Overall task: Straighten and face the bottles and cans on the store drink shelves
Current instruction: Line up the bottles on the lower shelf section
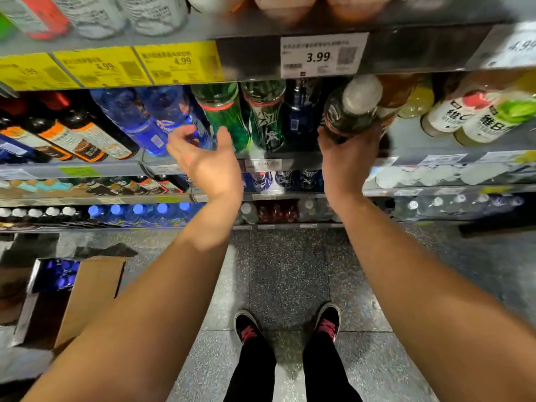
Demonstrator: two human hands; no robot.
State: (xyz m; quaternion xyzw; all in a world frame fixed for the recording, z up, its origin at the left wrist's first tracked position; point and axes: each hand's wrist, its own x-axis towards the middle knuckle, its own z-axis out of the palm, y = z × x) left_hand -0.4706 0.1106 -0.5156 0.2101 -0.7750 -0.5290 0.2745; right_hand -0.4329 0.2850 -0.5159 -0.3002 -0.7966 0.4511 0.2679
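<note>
A white shelf price tag point(324, 55) reads 3.99; two yellow price tags point(103, 67) beside it read 4.99.

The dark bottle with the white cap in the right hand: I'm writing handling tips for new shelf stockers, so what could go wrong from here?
1. The right hand grips the dark bottle low while it leans outward; it might slip and fall to the floor.
2. Setting it back could knock the amber bottle crowded beside it.
3. The left hand, open by the green bottle, supports nothing.
</note>
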